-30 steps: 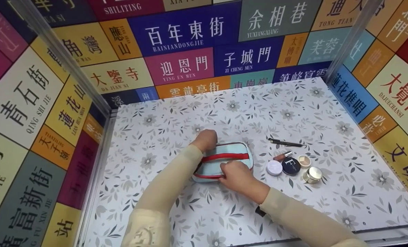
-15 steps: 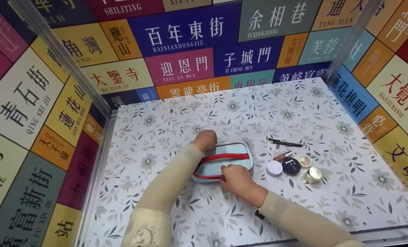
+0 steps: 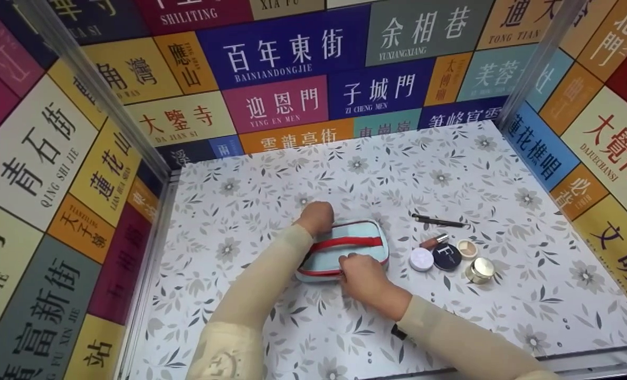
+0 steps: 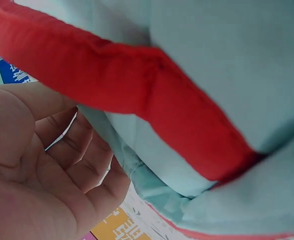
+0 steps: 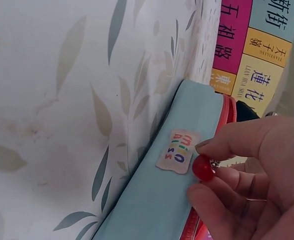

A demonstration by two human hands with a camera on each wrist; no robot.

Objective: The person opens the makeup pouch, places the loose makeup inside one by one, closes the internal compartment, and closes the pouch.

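Note:
A light blue cosmetic bag (image 3: 324,261) with red piping and a red carry strap (image 3: 350,241) lies on the table before me. My left hand (image 3: 316,217) holds its far left end. In the left wrist view that hand's fingers (image 4: 94,195) curl against the bag's side, and the thumb tip is hidden behind the strap. At the near side, my right hand (image 3: 366,279) pinches a red bead zipper pull (image 5: 203,168), clearest in the right wrist view. Beside the bead is a small label (image 5: 178,151) with coloured letters. Part of the red zipper is hidden by my right hand.
To the bag's right lie dark slim pencils (image 3: 439,220), a lip gloss tube (image 3: 434,241), a lilac round case (image 3: 421,259), a black compact (image 3: 446,256), a beige round pan (image 3: 467,248) and a gold-lidded jar (image 3: 480,270). Printed walls (image 3: 282,100) border the floral tabletop (image 3: 271,179).
My right hand has shifted very slightly at the bag's near edge. The bag, my left hand and the cosmetics stay where they were.

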